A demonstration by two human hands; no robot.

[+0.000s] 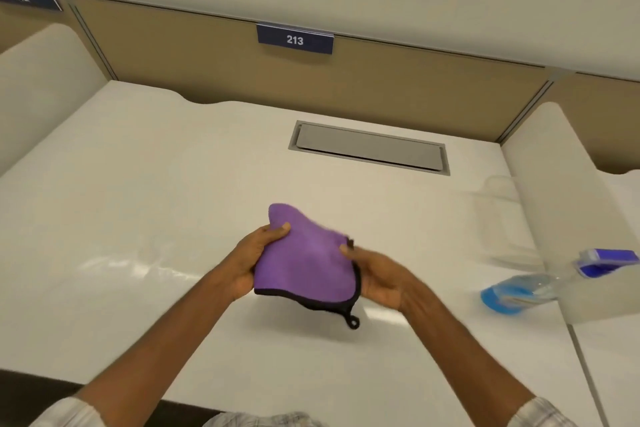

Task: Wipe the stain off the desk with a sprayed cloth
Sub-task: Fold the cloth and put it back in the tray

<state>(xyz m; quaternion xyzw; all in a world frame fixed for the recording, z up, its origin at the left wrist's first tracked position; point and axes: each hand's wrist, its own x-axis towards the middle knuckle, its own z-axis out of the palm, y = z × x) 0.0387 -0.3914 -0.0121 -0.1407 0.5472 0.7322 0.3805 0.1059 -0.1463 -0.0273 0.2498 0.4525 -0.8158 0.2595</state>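
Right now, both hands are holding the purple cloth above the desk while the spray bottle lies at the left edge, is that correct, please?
Not quite: the head view shows the spray bottle lying at the right edge of the desk, not the left. The rest holds: the left hand and right hand both hold the purple cloth above it.

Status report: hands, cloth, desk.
Left hand and right hand both gripping purple cloth above desk. Spray bottle lying right. No stain discernible.

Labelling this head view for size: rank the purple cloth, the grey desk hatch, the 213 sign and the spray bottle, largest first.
1. grey desk hatch
2. purple cloth and spray bottle: too alike; the bottle is partly hidden.
3. 213 sign
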